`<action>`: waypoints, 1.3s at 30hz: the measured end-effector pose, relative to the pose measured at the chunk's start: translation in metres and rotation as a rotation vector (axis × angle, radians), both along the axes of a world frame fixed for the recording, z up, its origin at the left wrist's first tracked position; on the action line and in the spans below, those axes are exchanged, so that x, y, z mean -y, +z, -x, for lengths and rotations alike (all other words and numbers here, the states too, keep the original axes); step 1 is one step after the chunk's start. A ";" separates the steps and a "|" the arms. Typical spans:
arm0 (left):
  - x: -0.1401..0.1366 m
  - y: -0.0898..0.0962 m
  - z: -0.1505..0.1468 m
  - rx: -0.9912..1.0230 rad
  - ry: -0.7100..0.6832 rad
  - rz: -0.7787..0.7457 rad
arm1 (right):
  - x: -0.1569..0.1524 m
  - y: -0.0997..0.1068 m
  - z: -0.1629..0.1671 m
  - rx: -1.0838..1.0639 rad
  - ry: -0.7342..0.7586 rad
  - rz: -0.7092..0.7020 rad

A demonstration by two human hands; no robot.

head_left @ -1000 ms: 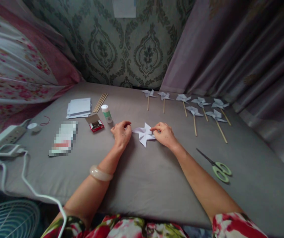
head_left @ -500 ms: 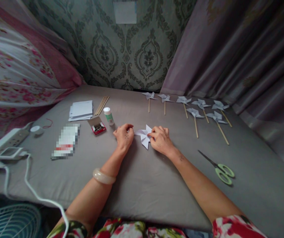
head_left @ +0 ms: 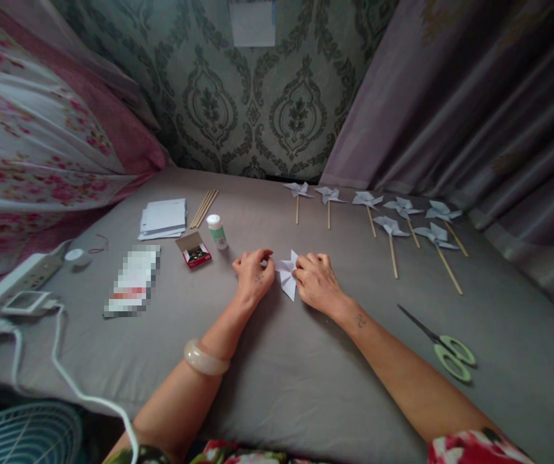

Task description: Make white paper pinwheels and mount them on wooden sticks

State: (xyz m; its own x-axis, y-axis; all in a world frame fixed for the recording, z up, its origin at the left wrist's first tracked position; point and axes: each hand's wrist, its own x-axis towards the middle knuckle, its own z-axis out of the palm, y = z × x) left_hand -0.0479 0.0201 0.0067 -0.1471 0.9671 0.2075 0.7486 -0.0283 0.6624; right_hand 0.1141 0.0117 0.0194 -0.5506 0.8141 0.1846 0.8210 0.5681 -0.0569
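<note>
A white paper pinwheel [head_left: 287, 277] without a stick lies on the grey sheet, between my two hands. My left hand [head_left: 254, 277] is closed at its left point, thumb and fingertips pinched together and partly hidden behind the knuckles. On the other side, my right hand [head_left: 319, 283] presses and pinches the pinwheel near its centre and right edge, with the fingers curled. Its right blades are covered by that hand. A glue stick with a white cap [head_left: 217, 232] stands behind my left hand, near an open red box of small metal pieces [head_left: 194, 252].
Several finished pinwheels on sticks [head_left: 391, 227] lie at the back right. Green-handled scissors [head_left: 439, 345] lie front right. At the left are stacked white paper [head_left: 163, 218], wooden sticks [head_left: 204, 208], a blurred packet [head_left: 134, 280] and a power strip [head_left: 20, 283] with a white cable [head_left: 81, 386].
My view has shifted, so everything sits slightly further right and lower. My left hand has come closer to the pinwheel's centre; my right hand stays on its right side.
</note>
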 end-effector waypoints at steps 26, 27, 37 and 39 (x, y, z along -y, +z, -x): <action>0.036 0.002 -0.024 -0.357 -0.248 0.064 | 0.032 -0.040 -0.060 -0.661 -0.416 -0.092; 0.040 0.001 -0.025 -0.363 -0.246 0.071 | 0.031 -0.042 -0.061 -0.677 -0.406 -0.102; 0.064 0.009 -0.029 -0.310 -0.297 0.147 | 0.029 -0.055 -0.068 -0.706 -0.370 -0.122; 0.064 0.013 -0.021 -0.249 -0.297 0.147 | 0.028 -0.055 -0.069 -0.718 -0.373 -0.124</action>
